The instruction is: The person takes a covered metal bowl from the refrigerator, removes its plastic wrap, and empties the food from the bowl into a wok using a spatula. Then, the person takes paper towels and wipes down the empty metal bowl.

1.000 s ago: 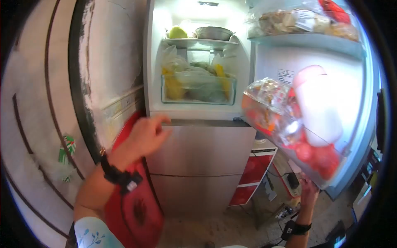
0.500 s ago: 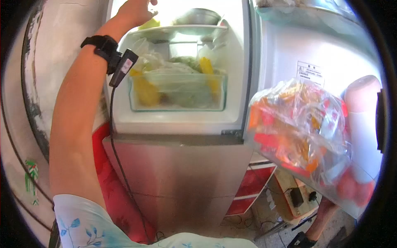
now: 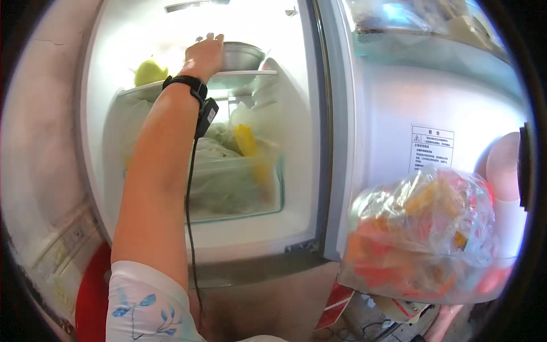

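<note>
My left hand (image 3: 205, 55) reaches into the lit upper part of the fridge, at the left edge of a grey metal bowl (image 3: 244, 57). Its short visible fingertips are apart, and I see no grip on the bowl, though the palm side is hidden. The bowl stands on a glass shelf (image 3: 245, 80). Left of my wrist on that shelf lies a yellow-green round fruit (image 3: 150, 73), perhaps a pear or an apple. A black strap (image 3: 187, 85) with a small device and cable circles my wrist. My right hand is out of view.
Below the shelf, a clear drawer (image 3: 233, 196) holds bagged greens and something yellow (image 3: 246, 139). The open door at right carries a plastic bag (image 3: 421, 228) of red and orange items and a pale bottle (image 3: 507, 205). Part of another person's bare limb (image 3: 444, 322) shows below the door.
My left hand has moved right, from above the fruit to the bowl's left side. The view has tilted up and come closer, so more of the upper compartment shows.
</note>
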The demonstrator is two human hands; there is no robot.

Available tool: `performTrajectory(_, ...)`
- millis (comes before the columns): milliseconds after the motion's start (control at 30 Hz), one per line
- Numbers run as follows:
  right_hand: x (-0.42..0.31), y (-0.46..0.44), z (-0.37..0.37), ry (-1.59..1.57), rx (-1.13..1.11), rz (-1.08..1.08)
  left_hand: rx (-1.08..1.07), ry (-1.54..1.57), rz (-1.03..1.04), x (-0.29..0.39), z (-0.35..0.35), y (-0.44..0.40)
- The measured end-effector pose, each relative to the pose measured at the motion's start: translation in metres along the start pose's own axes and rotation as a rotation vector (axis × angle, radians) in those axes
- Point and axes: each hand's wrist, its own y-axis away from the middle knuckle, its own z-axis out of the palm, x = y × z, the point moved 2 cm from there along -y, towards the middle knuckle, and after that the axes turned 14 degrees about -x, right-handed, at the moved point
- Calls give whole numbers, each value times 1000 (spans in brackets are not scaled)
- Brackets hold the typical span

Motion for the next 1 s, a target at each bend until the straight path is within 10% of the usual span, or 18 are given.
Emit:
performTrajectory(67, -3, 0, 4, 31, 16, -2, -248, 8, -2, 0, 8, -11)
performTrajectory(1000, 37, -35, 27, 76, -123, 19, -51, -12, 190, -19, -113, 22)
